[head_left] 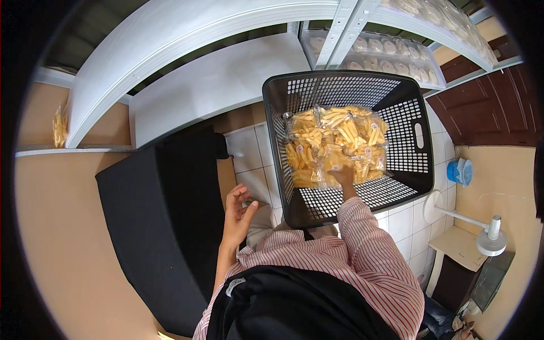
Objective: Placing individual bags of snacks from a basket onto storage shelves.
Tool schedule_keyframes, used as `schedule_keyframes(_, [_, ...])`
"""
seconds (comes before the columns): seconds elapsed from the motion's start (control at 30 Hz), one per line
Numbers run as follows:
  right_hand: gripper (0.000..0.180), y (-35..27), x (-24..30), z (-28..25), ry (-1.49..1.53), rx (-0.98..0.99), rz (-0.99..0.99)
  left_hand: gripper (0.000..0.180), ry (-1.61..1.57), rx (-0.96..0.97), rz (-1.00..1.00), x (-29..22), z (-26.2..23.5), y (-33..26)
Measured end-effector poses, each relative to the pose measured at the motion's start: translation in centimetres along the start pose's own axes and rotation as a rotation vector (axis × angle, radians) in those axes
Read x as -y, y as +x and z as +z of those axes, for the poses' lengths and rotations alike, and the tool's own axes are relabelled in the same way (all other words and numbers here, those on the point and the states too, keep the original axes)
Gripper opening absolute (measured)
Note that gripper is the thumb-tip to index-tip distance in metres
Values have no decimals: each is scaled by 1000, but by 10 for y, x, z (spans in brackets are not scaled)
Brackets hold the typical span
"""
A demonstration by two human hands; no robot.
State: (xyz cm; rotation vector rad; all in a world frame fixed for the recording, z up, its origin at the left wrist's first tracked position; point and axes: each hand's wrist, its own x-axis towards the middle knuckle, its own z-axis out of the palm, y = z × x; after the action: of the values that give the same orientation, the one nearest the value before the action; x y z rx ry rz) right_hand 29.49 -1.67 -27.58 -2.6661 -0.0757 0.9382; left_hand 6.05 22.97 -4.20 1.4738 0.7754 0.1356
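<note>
Right hand [341,177] is down in the black mesh basket [411,170], fingers on the clear packets of yellow stick snacks [334,144] piled there. Can't tell if it's actually gripping one. Left hand [237,212] is empty, fingers loosely spread, hanging over the white tiled floor [249,153] beside the basket.

Right hand [342,177] among basket's [420,170] snack packets [334,141]

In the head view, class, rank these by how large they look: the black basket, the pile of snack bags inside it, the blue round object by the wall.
1. Black basket
2. Pile of snack bags
3. Blue round object

The basket sits nearer the camera, so true sizes remain unsure.
</note>
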Motion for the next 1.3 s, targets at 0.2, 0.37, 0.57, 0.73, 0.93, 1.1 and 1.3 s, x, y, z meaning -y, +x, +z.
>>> schedule_keyframes(0.2, [61,-56,76,-75,803,-33,-385,44,-92,31,-20,1,16,13])
schedule_keyframes(0.37, [68,-130,156,-106,523,223,-851,54,-280,133,17,2,47,41])
schedule_keyframes(0.57, [62,-124,163,-107,626,328,-966,35,-299,8,20,-5,57,49])
schedule_keyframes(0.73, [74,-24,57,1,411,-66,-206,23,-539,-63,-39,-1,47,44])
schedule_keyframes(0.93, [77,-24,17,40,246,113,-61,31,-765,-94,-80,1,30,36])
schedule_keyframes(1.1, [54,-11,18,17,113,159,-234,36,-780,-121,-136,12,20,31])
schedule_keyframes(1.3, [21,-26,23,-34,1051,60,-168,42,-797,-81,-151,10,8,23])
